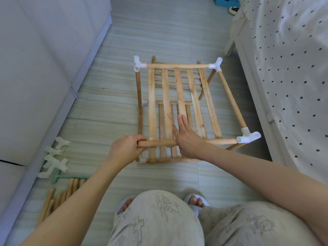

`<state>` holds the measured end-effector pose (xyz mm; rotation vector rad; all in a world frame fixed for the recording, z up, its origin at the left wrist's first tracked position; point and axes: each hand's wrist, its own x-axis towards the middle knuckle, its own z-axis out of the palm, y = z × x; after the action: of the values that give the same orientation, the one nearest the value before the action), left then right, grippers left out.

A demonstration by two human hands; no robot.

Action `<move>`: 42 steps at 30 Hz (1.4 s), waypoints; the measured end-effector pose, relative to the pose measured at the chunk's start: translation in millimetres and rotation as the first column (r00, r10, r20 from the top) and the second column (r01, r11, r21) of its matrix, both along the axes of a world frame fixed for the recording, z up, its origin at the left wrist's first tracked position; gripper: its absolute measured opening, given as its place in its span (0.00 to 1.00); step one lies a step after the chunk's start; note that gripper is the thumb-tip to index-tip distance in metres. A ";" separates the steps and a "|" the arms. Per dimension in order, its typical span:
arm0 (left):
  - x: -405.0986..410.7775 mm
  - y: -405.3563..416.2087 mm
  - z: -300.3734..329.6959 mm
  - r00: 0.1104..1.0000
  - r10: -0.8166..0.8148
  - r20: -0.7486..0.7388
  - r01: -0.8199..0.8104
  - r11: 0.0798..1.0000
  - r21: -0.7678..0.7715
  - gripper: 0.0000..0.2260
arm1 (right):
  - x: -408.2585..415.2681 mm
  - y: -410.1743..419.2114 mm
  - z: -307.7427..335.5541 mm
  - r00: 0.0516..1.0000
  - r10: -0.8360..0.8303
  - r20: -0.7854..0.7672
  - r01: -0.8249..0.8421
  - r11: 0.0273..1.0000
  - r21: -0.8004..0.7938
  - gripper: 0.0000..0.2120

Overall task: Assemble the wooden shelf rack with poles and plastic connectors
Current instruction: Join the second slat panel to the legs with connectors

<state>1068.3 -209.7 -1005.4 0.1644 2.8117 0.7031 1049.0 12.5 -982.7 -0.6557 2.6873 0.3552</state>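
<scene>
Fingers of the left hand (126, 148) grip the round wooden pole's (159, 144) bare near-left end; right hand (186, 137) presses flat on the slatted wooden shelf (179, 103). Unjoined, that corner could sag.

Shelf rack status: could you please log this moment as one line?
left hand grips front pole end | right hand flat on slats | near-left connector missing

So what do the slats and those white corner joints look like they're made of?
Slats: bare, unvarnished wood by the look, pale with visible grain and brown streaks. Corner joints: probably moulded plastic, smooth, white, slightly translucent at the open tube ends.
</scene>
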 end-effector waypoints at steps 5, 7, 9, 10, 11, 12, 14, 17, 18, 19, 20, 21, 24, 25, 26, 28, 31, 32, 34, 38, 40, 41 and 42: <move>0.5 3.4 5.0 0.997 -0.064 -0.039 0.061 0.994 -0.088 0.13 | 1.0 -1.3 -2.0 1.000 -0.009 0.016 0.009 1.000 -0.006 0.34; 1.9 3.4 5.0 0.980 -0.151 -0.129 0.120 0.968 -0.221 0.21 | 3.1 -0.9 -4.6 1.000 -0.009 0.026 0.009 1.000 -0.009 0.34; 4.3 8.6 7.8 0.946 -0.225 -0.233 0.146 0.938 -0.314 0.27 | 3.6 0.7 -6.0 0.999 -0.001 0.039 0.002 1.000 -0.025 0.33; 5.3 14.5 10.1 0.926 -0.263 -0.271 0.165 0.927 -0.336 0.29 | 2.8 2.1 -6.0 0.999 0.002 0.044 0.000 0.999 -0.043 0.32; 4.9 22.2 11.6 0.905 -0.302 -0.298 0.192 0.917 -0.349 0.30 | 2.0 3.8 -5.7 0.999 0.004 0.046 -0.001 0.998 -0.062 0.32; 3.0 30.7 12.3 0.889 -0.342 -0.305 0.225 0.905 -0.361 0.29 | 1.2 5.6 -5.5 0.999 0.006 0.043 -0.002 0.997 -0.078 0.31; -1.4 48.9 10.5 0.877 -0.398 -0.269 0.284 0.882 -0.376 0.26 | 1.9 9.6 -5.4 0.999 0.008 0.037 -0.004 0.994 -0.108 0.30; -5.2 69.6 3.2 0.874 -0.418 -0.247 0.303 0.867 -0.396 0.20 | 4.8 17.7 -5.8 0.999 0.012 0.052 -0.004 0.989 -0.147 0.29; -5.1 74.5 1.1 0.871 -0.420 -0.254 0.304 0.868 -0.392 0.18 | 5.9 21.9 -4.6 0.998 0.022 0.061 -0.011 0.985 -0.169 0.30; -5.2 77.9 -0.5 0.868 -0.422 -0.264 0.306 0.871 -0.385 0.18 | 6.5 27.3 -2.6 0.997 0.029 0.065 -0.015 0.979 -0.203 0.32; -5.5 79.8 -1.4 0.865 -0.422 -0.271 0.306 0.872 -0.381 0.19 | 6.8 34.8 0.5 0.997 0.030 0.066 -0.013 0.971 -0.238 0.34; -5.3 80.4 -2.0 0.865 -0.422 -0.272 0.305 0.872 -0.383 0.20 | 8.3 43.8 4.8 0.998 0.018 0.059 -0.001 0.963 -0.269 0.35; -6.9 81.3 -3.7 0.862 -0.441 -0.249 0.319 0.855 -0.409 0.31 | 17.7 80.5 18.8 0.989 -0.127 -0.079 0.094 0.938 -0.333 0.27; -7.7 83.1 -2.9 0.854 -0.461 -0.242 0.336 0.843 -0.419 0.34 | 21.5 95.0 23.7 0.964 -0.216 -0.157 0.146 0.918 -0.369 0.23; -8.7 86.0 -1.9 0.836 -0.491 -0.244 0.359 0.826 -0.434 0.35 | 24.6 109.7 27.7 0.917 -0.329 -0.226 0.216 0.885 -0.413 0.20; -10.9 93.7 -1.1 0.779 -0.564 -0.275 0.397 0.782 -0.480 0.37 | 28.0 135.9 31.7 0.781 -0.573 -0.248 0.403 0.766 -0.500 0.19; -14.8 107.9 -3.9 0.699 -0.668 -0.257 0.463 0.696 -0.549 0.39 | 28.5 156.9 31.1 0.586 -0.808 0.060 0.628 0.406 -0.663 0.20; -16.1 111.7 -4.9 0.682 -0.697 -0.219 0.493 0.660 -0.567 0.39 | 29.5 160.8 28.2 0.540 -0.827 0.157 0.643 0.284 -0.712 0.20; -21.2 116.2 -5.8 0.653 -0.741 -0.156 0.531 0.595 -0.604 0.39 | 30.9 168.3 23.4 0.455 -0.832 0.317 0.639 0.057 -0.767 0.18; -29.2 120.7 -10.5 0.613 -0.787 -0.070 0.578 0.507 -0.639 0.37 | 36.1 174.8 11.9 0.392 -0.739 0.549 0.586 -0.260 -0.768 0.04; -29.8 128.3 -11.6 0.593 -0.802 -0.075 0.591 0.496 -0.636 0.37 | 36.3 170.5 8.4 0.405 -0.708 0.579 0.530 -0.334 -0.779 0.05; -29.5 135.1 -11.8 0.575 -0.812 -0.098 0.604 0.502 -0.618 0.36 | 35.6 168.6 6.5 0.405 -0.702 0.586 0.516 -0.354 -0.780 0.06; -29.3 143.9 -12.0 0.556 -0.822 -0.122 0.623 0.510 -0.594 0.35 | 34.7 167.3 4.4 0.404 -0.698 0.592 0.506 -0.369 -0.780 0.06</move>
<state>1039.0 -65.9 -1017.4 1.4717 2.6983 -0.3076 1083.7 179.8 -978.3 0.9216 2.4218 -1.9550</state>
